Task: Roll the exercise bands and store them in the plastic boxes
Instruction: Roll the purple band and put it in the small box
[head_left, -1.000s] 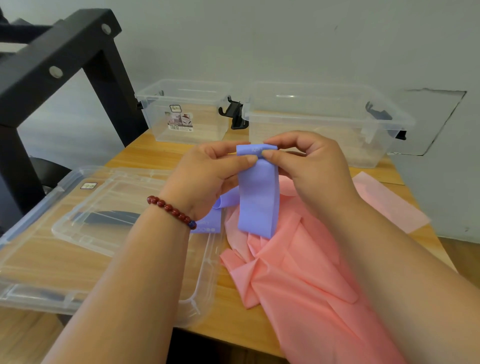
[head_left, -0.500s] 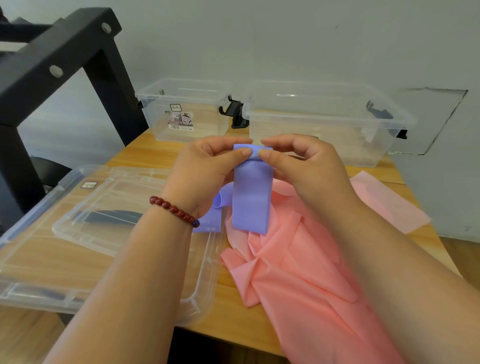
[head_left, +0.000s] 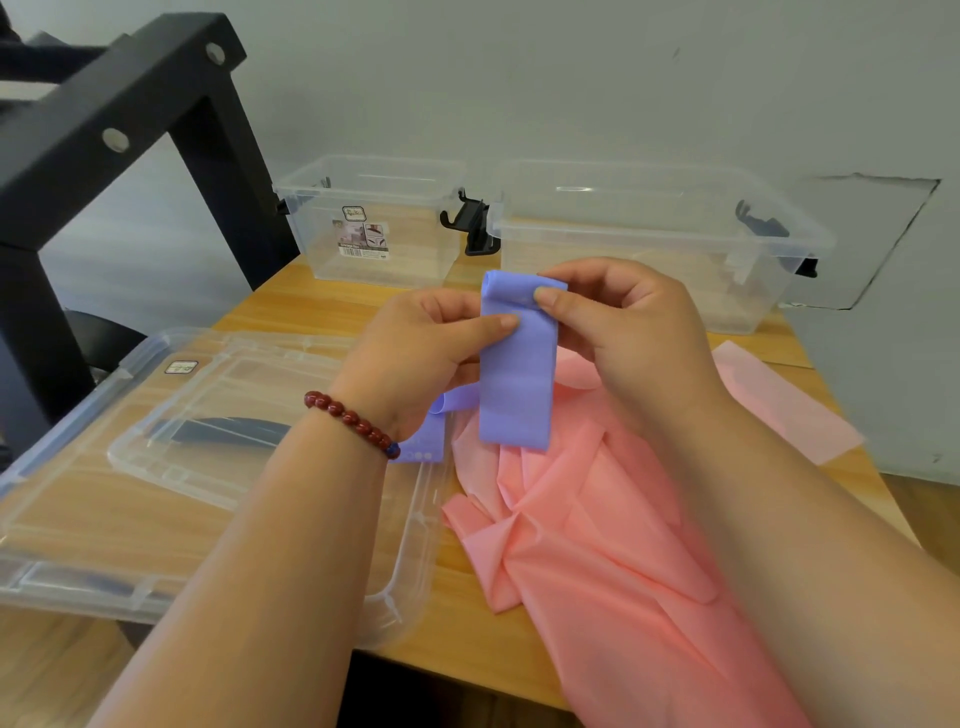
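Honestly barely started: left hand (head_left: 415, 353) and right hand (head_left: 634, 332) pinch the top of the purple band (head_left: 517, 374), held above the worktop (head_left: 332, 306) with only its first turn rolled, the pink band (head_left: 597, 519) lies heaped beneath, and the small box (head_left: 415, 244) and big box (head_left: 623, 260) at the back look empty

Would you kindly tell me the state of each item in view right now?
Purple band: top end rolled, rest hanging, pinched by left hand and right hand.
Pink band: unrolled, crumpled on the table.
Small box: open, empty.
Large box: open.
Lids: off, stacked flat on the table.
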